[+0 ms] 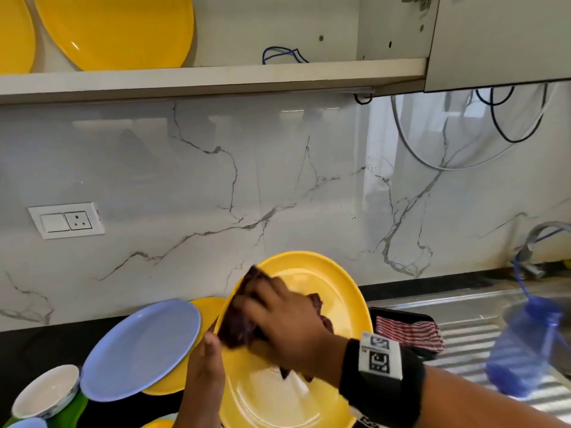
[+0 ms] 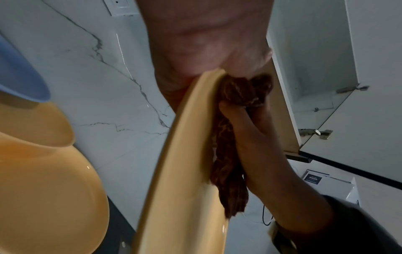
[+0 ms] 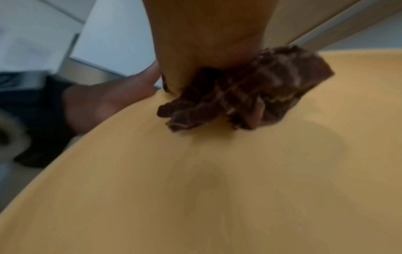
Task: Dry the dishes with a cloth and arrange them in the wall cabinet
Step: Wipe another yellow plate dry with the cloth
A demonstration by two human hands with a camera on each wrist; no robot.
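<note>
I hold a large yellow plate [image 1: 327, 304] [image 2: 185, 154] [image 3: 239, 171] tilted up over the dark counter. My left hand [image 1: 207, 366] [image 2: 206, 43] [image 3: 104, 103] grips its left rim, thumb on the front face. A bunched dark maroon cloth [image 1: 241, 316] [image 2: 228, 180] [image 3: 250, 89] is pressed against the plate's upper left face, gripped by my right hand [image 1: 284, 322] [image 2: 256, 137] [image 3: 206, 43]. Above, on the wall cabinet shelf [image 1: 216, 78], two yellow plates [image 1: 117, 29] [image 1: 12, 35] stand on edge at the left.
On the counter at left, a blue plate [image 1: 142, 347] leans over more yellow plates, with a white bowl [image 1: 46, 390] in front. To the right are a red-striped cloth [image 1: 411, 332], a steel drainboard [image 1: 463, 344], a blue bottle [image 1: 522, 350] and a tap [image 1: 534, 239]. The cabinet door [image 1: 500, 38] hangs open.
</note>
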